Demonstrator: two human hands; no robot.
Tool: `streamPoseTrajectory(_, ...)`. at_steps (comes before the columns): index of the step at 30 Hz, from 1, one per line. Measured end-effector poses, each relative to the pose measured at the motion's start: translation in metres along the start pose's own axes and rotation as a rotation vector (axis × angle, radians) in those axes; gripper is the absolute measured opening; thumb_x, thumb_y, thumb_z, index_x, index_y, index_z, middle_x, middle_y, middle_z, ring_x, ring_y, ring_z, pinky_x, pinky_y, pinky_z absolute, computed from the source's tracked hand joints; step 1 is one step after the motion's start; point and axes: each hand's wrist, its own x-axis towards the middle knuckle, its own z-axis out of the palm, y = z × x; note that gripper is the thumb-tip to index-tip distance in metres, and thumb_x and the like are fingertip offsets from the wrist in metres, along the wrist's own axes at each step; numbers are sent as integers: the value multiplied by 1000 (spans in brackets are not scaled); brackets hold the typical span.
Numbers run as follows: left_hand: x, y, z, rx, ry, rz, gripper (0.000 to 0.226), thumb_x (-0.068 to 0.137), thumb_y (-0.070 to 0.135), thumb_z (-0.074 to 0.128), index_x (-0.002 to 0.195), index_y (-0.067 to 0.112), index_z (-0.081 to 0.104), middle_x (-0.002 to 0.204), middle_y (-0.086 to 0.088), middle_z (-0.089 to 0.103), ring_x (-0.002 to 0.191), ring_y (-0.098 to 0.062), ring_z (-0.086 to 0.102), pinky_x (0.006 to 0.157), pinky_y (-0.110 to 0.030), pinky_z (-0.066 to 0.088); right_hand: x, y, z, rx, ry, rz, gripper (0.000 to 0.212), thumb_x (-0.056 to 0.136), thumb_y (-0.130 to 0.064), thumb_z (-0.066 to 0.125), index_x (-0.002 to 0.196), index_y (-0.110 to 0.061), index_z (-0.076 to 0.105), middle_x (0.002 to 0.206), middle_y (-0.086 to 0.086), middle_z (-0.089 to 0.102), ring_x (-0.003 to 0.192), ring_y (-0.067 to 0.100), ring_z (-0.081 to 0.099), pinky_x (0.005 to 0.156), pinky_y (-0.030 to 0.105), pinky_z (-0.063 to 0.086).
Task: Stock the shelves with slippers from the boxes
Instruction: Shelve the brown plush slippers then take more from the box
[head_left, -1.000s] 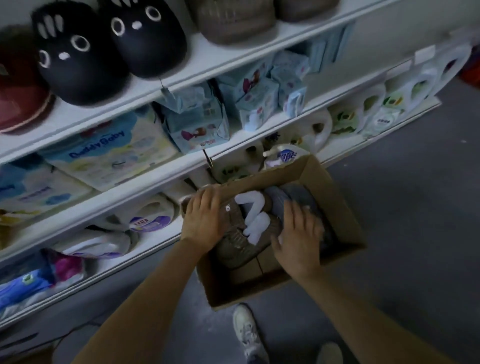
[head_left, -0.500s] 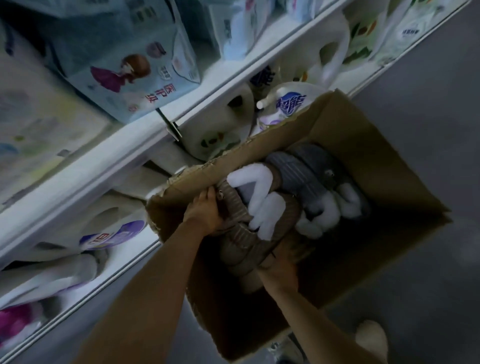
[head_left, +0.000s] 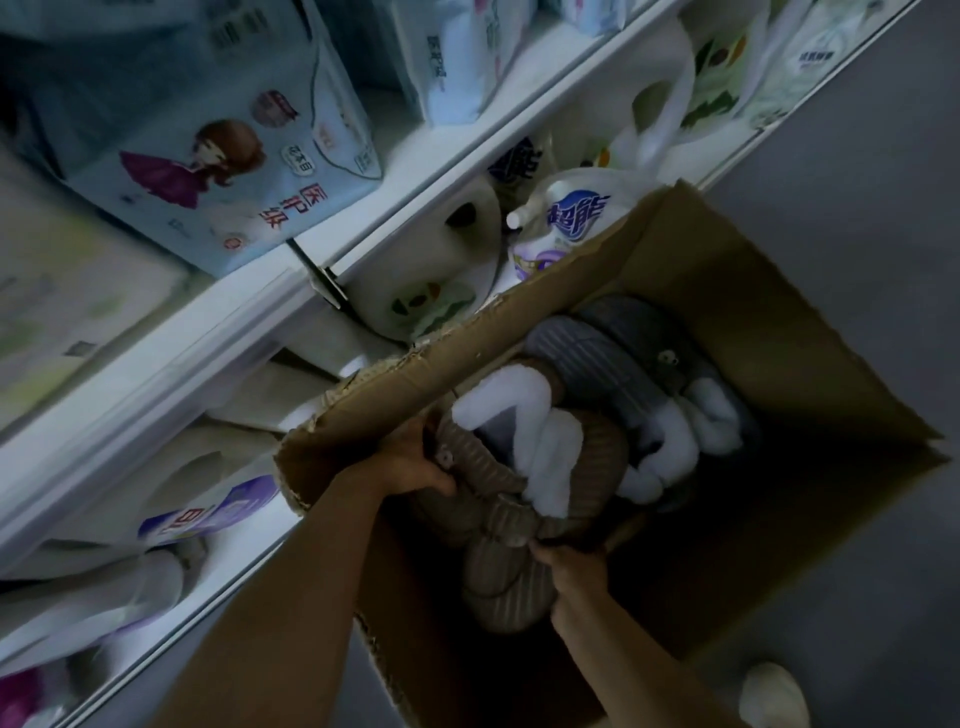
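Note:
An open cardboard box (head_left: 769, 291) stands on the floor against the shelves. Inside lie brown ribbed slippers (head_left: 493, 499) with white fluffy lining and, further back, grey ribbed slippers (head_left: 608, 353). My left hand (head_left: 415, 462) grips the left side of the brown slippers, just inside the box wall. My right hand (head_left: 571, 571) clutches their near edge from the right. Both hands are closed on the same brown bundle.
White shelves (head_left: 249, 312) run diagonally on the left, holding pale blue tissue packs (head_left: 223, 156) above and white detergent jugs (head_left: 566, 218) below. Grey floor (head_left: 857, 182) lies to the right. A shoe tip (head_left: 774, 696) shows at the bottom right.
The view has dropped closer to the box. My right hand moved from on top of the slippers to their near edge, and both hands have closed on the brown slippers.

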Motion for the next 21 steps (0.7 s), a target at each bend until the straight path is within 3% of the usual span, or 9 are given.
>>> streamPoseTrajectory(2,-7,5,4,-71,-72,-59,127,55,31,96,155,21,20,149,1,40,138,-25,41,107,-34,39,-19,-13,-16,-18,-6,-25,68,81,4,73,139,3,38,130,22,56,115,40,58,94,43,48)
streamPoseTrajectory(4,-9,6,9,-98,-139,-67,144,42,52,98,157,24,16,154,6,36,140,-20,40,113,-38,37,-26,-20,-29,-39,-14,-74,62,83,8,68,137,3,38,126,24,57,113,42,59,85,41,48)
streamPoseTrajectory(6,-9,6,12,-121,-169,-55,147,35,65,94,157,28,20,157,9,35,140,-17,40,115,-39,36,-31,-28,-35,-49,-20,-104,62,81,8,69,136,5,40,128,24,57,116,42,57,90,42,47)
streamPoseTrajectory(8,-19,17,8,-217,-169,-76,131,45,54,97,154,26,30,153,7,41,133,-16,46,110,-33,39,-33,-32,-38,-51,-22,-94,66,79,6,73,137,3,43,131,21,56,121,42,53,100,47,44)
streamPoseTrajectory(11,-43,31,4,-394,-97,-55,74,70,19,89,131,24,47,116,18,51,94,0,52,75,-13,44,-48,-40,-45,-78,-26,-97,71,76,-6,79,138,-6,46,129,20,58,115,42,56,99,55,45)
streamPoseTrajectory(13,-64,38,0,-475,5,-42,80,65,27,93,130,19,48,104,18,46,89,0,50,68,-18,44,-65,-52,-55,-56,-50,-129,66,77,-8,79,136,-7,49,128,18,59,114,40,56,100,53,45)
streamPoseTrajectory(15,-89,44,-3,-600,86,-49,95,59,33,95,134,17,39,111,10,51,97,-12,56,70,-29,48,-81,-65,-67,-68,-99,-171,63,79,-11,79,135,-5,51,128,16,60,114,38,56,100,50,45)
streamPoseTrajectory(19,-155,66,-1,-829,187,-4,86,60,29,95,127,16,42,115,-4,63,97,-21,65,69,-30,52,-128,-101,-100,-165,-209,-419,44,79,-8,77,119,-11,61,113,9,66,103,28,60,94,40,47)
streamPoseTrajectory(21,-189,81,5,-946,266,44,85,54,32,97,123,17,50,113,-8,69,95,-24,70,70,-32,56,-154,-119,-120,-189,-267,-593,58,80,-9,77,132,-19,55,122,-1,63,114,20,57,103,39,44)
